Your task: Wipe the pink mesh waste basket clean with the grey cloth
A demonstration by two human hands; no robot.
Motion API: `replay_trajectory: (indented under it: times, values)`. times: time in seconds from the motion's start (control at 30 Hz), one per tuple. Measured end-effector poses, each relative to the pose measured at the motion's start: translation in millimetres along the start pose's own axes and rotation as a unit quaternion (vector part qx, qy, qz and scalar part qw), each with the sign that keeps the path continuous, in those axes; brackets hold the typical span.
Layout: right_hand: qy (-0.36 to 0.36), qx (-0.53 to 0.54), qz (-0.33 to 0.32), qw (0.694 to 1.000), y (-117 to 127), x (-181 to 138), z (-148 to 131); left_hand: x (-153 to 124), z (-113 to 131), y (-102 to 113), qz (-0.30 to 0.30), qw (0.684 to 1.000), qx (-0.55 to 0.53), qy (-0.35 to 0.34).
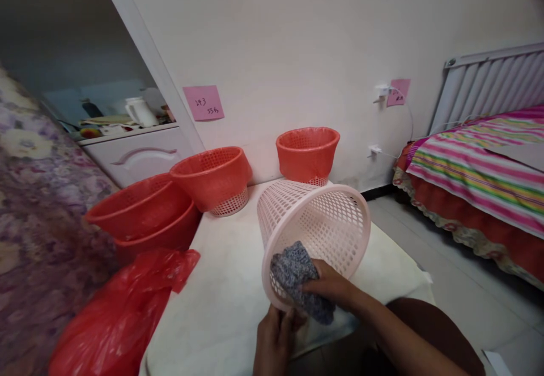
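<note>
A pale pink mesh basket [323, 217] lies tilted on its side over the white table [225, 285], its mouth turned toward me. My right hand [329, 284] is closed on a grey cloth [293, 274] and presses it against the inside of the basket near the rim. My left hand [276, 336] grips the basket's lower rim from below, fingers curled around it.
Two pink baskets lined with red bags [212, 174] [307, 152] stand at the back of the table. Stacked red basins [147, 217] and a red plastic bag [123, 308] lie at the left. A bed with a striped cover [480, 177] is at the right, floor between.
</note>
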State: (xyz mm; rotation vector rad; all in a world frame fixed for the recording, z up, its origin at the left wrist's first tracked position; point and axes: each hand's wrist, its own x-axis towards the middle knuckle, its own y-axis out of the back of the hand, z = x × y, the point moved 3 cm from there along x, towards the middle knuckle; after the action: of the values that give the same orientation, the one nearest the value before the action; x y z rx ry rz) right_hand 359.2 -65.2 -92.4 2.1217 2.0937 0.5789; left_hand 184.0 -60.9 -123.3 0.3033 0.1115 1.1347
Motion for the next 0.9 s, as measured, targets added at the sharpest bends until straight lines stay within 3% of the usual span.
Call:
replay_trajectory:
  times: [0.17,0.3,0.47,0.63,0.8,0.9]
  values:
    - [-0.01,-0.09,0.179,0.98,40.4,-0.4,7.1,-2.0,23.7,28.0,0.015,0.998,0.055,0.001]
    - [-0.045,-0.194,0.258,0.945,57.8,-1.0,17.6,-0.8,19.5,23.7,0.0,1.0,0.011,0.029]
    - [-0.069,-0.218,0.193,0.954,22.9,11.1,31.8,3.2,-4.9,0.6,-0.045,0.999,-0.007,0.015]
    - [-0.034,-0.101,0.117,0.987,-8.2,23.8,31.3,0.7,-11.8,-5.5,-0.031,0.999,-0.011,-0.002]
    - [0.011,0.049,0.05,0.997,-14.5,16.4,15.6,0.1,2.7,4.6,-0.053,0.999,0.0,0.008]
    - [0.017,0.064,0.068,0.995,-1.2,11.4,10.5,1.2,19.2,20.1,-0.102,0.994,0.025,0.005]
